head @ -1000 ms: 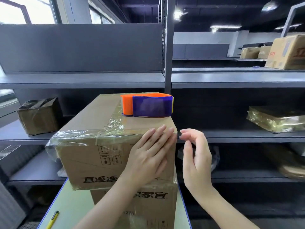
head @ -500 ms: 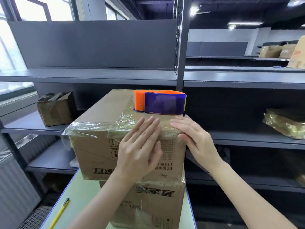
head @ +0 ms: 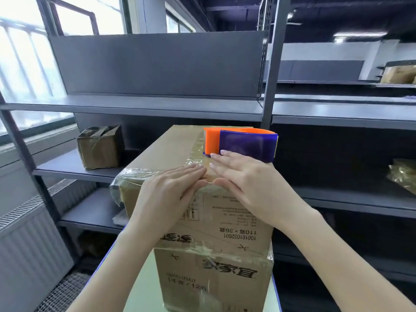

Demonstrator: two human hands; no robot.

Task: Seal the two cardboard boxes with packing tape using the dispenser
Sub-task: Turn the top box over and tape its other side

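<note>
Two cardboard boxes are stacked on a pale table. The upper box (head: 171,149) has clear tape running across its top and over its near edge. The lower box (head: 213,280) carries printed characters and crinkled tape. An orange and purple tape dispenser (head: 243,145) sits on the far right of the upper box's top. My left hand (head: 166,194) lies flat, fingers straight, over the box's near top edge. My right hand (head: 243,179) lies flat on the top beside it, fingertips close to the dispenser's base. The two hands nearly touch.
Grey metal shelving (head: 157,104) stands behind the boxes. A small taped box (head: 101,147) sits on a shelf at left. A wrapped yellowish bundle (head: 403,176) lies on a shelf at right. A radiator (head: 29,244) is at lower left. The table edge (head: 105,260) shows below.
My right hand came from the air beside the box onto its top. My left hand slid up from the front face to the near top edge. The view shifted.
</note>
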